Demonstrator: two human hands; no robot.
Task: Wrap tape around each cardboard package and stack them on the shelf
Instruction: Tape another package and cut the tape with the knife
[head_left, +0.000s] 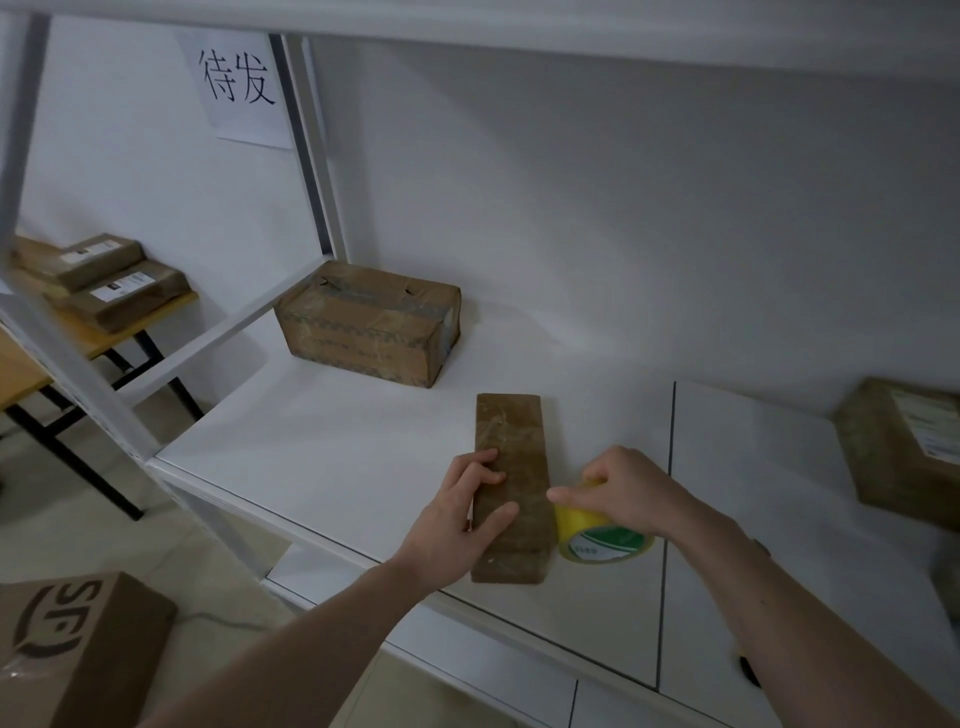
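A long, flat brown cardboard package (511, 441) lies on the white shelf (322, 441), its near end close to the front edge. My left hand (457, 519) rests on its left side, fingers across the top and thumb on its surface. My right hand (623, 493) grips a yellow tape roll (597, 535) with a green-and-white core label, held against the package's right edge. A larger taped box (369, 322) stands at the back left of the shelf. Another labelled box (904, 447) sits at the right edge.
A white shelf upright (311, 145) and a paper sign (239, 83) stand behind. To the left, a wooden table (31, 364) carries two flat labelled parcels (119, 291). A printed carton (78, 649) sits on the floor at lower left.
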